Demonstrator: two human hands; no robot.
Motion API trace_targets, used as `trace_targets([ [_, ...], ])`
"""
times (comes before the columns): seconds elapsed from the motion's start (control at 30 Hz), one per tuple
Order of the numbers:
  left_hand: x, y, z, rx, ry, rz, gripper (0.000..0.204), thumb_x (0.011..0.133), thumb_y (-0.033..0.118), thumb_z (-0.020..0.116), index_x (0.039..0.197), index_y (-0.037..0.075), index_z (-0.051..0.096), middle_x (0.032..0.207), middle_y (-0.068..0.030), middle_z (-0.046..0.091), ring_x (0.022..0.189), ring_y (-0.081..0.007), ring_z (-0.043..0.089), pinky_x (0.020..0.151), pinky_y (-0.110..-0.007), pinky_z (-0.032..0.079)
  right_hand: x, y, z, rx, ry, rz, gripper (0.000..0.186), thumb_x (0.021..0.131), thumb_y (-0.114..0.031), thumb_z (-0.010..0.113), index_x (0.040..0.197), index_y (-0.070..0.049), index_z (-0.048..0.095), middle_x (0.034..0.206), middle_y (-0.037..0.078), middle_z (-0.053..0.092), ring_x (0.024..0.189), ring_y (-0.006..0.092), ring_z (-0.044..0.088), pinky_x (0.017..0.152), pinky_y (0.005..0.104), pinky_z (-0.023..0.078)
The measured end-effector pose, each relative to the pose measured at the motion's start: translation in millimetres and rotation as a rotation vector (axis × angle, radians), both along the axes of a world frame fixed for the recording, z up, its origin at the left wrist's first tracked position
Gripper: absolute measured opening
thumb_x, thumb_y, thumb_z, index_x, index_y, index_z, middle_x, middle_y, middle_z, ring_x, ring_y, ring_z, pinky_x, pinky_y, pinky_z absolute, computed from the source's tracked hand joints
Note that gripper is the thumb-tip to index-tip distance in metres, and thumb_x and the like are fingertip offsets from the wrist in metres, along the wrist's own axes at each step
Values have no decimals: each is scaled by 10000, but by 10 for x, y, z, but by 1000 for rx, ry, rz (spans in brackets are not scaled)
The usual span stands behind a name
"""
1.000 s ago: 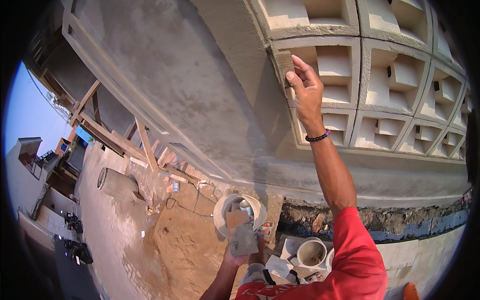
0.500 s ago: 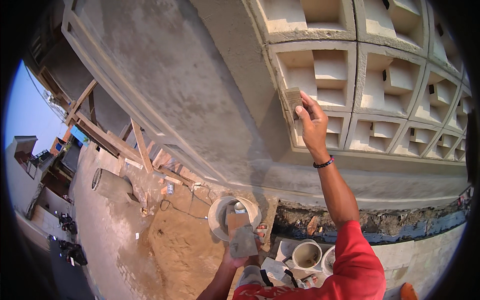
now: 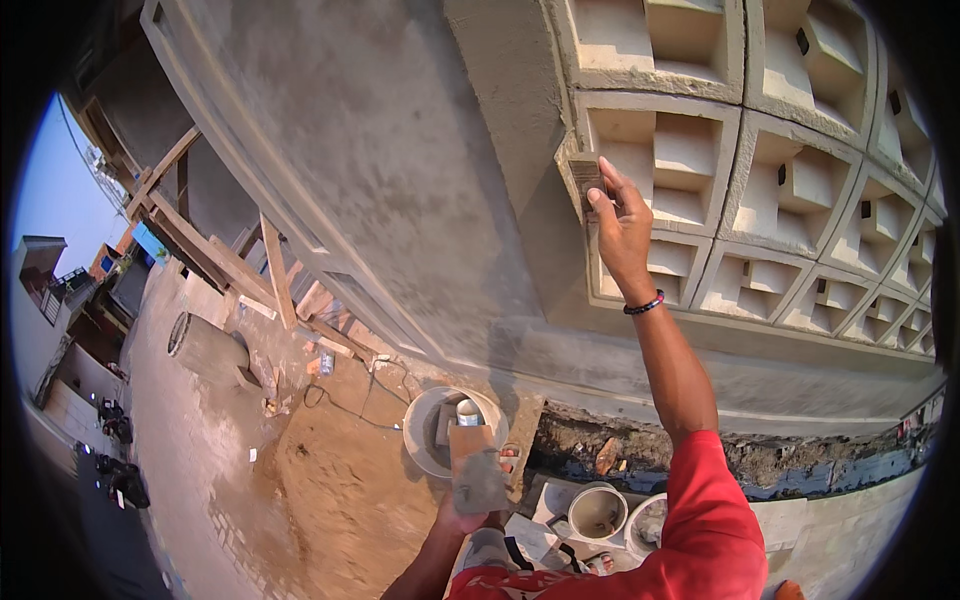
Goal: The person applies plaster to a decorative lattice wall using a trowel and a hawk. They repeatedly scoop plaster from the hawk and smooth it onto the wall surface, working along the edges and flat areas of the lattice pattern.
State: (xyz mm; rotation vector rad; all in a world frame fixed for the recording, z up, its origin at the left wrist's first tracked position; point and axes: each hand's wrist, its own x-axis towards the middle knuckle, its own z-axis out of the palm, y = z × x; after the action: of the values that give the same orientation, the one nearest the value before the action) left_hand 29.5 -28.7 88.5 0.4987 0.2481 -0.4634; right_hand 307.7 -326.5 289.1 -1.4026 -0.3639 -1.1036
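Note:
My right hand is raised to the wall, thumb and fingers closed around a small flat brown-grey block. This block rests against the plastered edge beside the pale ventilation blocks. Low in front of me, my left hand supports a reddish-brown board from beneath, its fingers mostly hidden. Grey wet mortar covers the near part of that board. Left of the edge runs a broad grey plastered wall.
Below stands a large round tub containing a white cup. A bucket and another pail stand near my feet. A trench follows the wall base. Sand, a concrete pipe and timber props lie left.
My right hand has moved a little upward along the plastered edge with the block. The view has shifted slightly; my left hand still holds the mortar board low.

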Motion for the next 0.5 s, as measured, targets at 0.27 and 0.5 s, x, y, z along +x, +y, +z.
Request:
trace_targets([
  [0.27, 108, 206, -518, 33, 30, -35, 597, 958, 452, 403, 1343, -4, 382, 1272, -266, 485, 1107, -341, 545, 943, -433, 467, -343, -329, -95, 47, 119, 203, 416, 895, -66, 580, 1299, 0, 501, 1121, 152, 609, 997, 171, 599, 841, 298, 504],
  [0.5, -28, 185, -596, 24, 17, -13, 613, 954, 481, 403, 1343, 8, 384, 1286, -243, 483, 1113, -342, 545, 945, -429, 465, 1, -260, 751, 29, 6, 247, 415, 894, -84, 589, 1299, -34, 514, 970, 79, 607, 843, 110, 583, 691, 253, 530],
])
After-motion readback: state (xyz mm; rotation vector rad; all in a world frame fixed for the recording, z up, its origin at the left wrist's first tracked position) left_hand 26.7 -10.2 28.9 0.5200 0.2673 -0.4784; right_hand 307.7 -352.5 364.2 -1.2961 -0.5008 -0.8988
